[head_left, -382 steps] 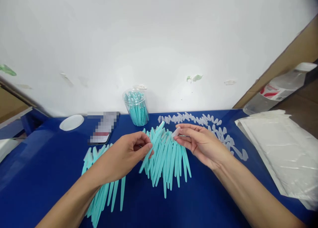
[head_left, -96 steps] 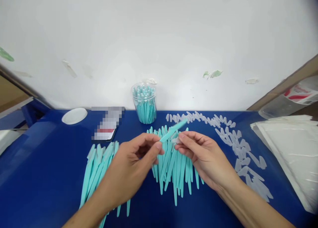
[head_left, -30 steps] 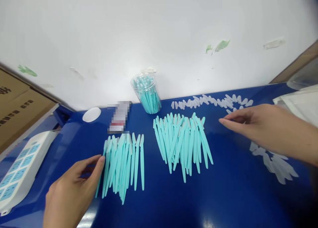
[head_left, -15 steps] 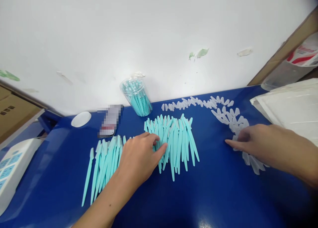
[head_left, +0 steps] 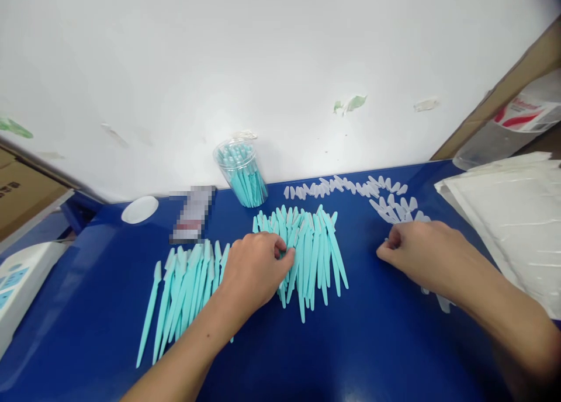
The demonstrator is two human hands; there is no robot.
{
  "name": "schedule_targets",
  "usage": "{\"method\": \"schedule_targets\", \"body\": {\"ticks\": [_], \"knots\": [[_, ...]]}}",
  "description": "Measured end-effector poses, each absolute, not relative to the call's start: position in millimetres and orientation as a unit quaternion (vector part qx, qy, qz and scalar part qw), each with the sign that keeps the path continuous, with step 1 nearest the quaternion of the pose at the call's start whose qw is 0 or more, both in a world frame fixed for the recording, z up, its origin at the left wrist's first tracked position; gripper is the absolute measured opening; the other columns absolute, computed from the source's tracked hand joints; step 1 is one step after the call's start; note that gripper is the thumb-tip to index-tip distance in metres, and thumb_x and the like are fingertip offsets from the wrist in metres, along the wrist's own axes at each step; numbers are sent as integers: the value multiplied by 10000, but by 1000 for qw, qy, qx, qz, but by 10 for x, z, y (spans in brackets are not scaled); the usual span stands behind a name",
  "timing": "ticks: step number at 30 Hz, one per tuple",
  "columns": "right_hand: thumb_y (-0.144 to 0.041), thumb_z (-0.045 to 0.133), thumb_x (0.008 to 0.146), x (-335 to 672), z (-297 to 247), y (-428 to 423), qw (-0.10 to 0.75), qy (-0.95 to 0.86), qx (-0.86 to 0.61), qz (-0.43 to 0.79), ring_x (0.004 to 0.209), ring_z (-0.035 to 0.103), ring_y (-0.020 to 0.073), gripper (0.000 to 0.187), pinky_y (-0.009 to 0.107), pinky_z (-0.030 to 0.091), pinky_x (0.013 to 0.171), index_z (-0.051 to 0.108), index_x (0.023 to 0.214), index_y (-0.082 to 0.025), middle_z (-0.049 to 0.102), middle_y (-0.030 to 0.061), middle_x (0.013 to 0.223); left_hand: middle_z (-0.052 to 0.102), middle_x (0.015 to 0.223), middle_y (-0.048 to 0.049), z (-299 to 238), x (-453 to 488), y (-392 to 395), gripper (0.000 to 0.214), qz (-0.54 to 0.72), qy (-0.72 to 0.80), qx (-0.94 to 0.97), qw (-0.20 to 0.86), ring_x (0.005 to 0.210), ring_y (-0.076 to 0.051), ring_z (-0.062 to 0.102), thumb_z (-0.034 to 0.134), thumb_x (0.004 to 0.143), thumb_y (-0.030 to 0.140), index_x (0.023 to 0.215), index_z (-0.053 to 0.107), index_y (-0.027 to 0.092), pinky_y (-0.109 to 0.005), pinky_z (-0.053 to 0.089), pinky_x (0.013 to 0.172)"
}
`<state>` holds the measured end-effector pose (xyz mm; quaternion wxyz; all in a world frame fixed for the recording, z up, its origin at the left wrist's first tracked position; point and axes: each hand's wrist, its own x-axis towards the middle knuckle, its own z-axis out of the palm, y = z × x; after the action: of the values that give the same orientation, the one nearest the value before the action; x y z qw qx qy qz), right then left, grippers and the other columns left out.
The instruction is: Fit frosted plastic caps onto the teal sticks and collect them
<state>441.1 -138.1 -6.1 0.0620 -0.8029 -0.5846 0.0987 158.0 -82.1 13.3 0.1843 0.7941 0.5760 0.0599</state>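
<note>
Over the left part of a middle pile of turquoise eyebrow razors [head_left: 313, 256], my left hand [head_left: 256, 267] has thumb and fingers pinched together on a razor, most of which is hidden. My right hand [head_left: 427, 253] is closed in a pinch among small translucent blade caps [head_left: 397, 207] on the right; a cap seems to be between its fingertips, mostly covered by them. Another group of turquoise razors [head_left: 188, 291] with caps on their heads lies left of my left forearm. More loose caps form a curved row [head_left: 337, 184] along the wall.
A clear plastic cup [head_left: 241, 171] full of turquoise razors stands tilted in view by the wall. Left of it lie a blurred-out flat item [head_left: 193, 215] and a white round lid [head_left: 140, 210]. A white device [head_left: 30, 285] sits far left; white packs [head_left: 504, 215] and a bottle [head_left: 521, 115] are right.
My right hand has moved slightly left and its fingers have closed into a pinch. My left thumb and fingers have come together at the razor pile. The view has shifted a little.
</note>
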Motion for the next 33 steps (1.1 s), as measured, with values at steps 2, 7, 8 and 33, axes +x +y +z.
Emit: {"method": "schedule_targets", "body": {"ticks": [2,7,8,33], "knots": [[-344,644,809,4326,51,-1329,67,-576,-807,112,712,701,327,182,375,434,594,726,680,-244,720,101,712,714,659,-14,147,1572,-813,289,63,575,788,210,676,-234,645,607,924,366,692,699,221,-356,379,655],[-366,787,776,4104,344,-1158,309,-498,-691,424,567,688,169,166,260,496,510,726,760,-213,743,29,672,757,778,-11,328,1391,-774,338,124,559,772,276,700,-198,668,558,984,493,852,730,233,-315,480,654],[-364,822,770,4055,362,-1121,363,-464,-640,493,563,697,152,189,240,522,515,720,774,-204,756,28,685,767,833,-17,382,1325,-758,354,149,547,764,308,731,-193,680,553,997,530,943,741,235,-304,505,671],[-333,908,856,3459,-67,-1156,531,-218,-411,708,775,830,160,168,195,668,732,811,828,-199,857,70,890,712,688,-16,344,847,-671,362,197,565,727,336,643,-222,682,689,899,586,1051,860,305,-215,379,373]]}}
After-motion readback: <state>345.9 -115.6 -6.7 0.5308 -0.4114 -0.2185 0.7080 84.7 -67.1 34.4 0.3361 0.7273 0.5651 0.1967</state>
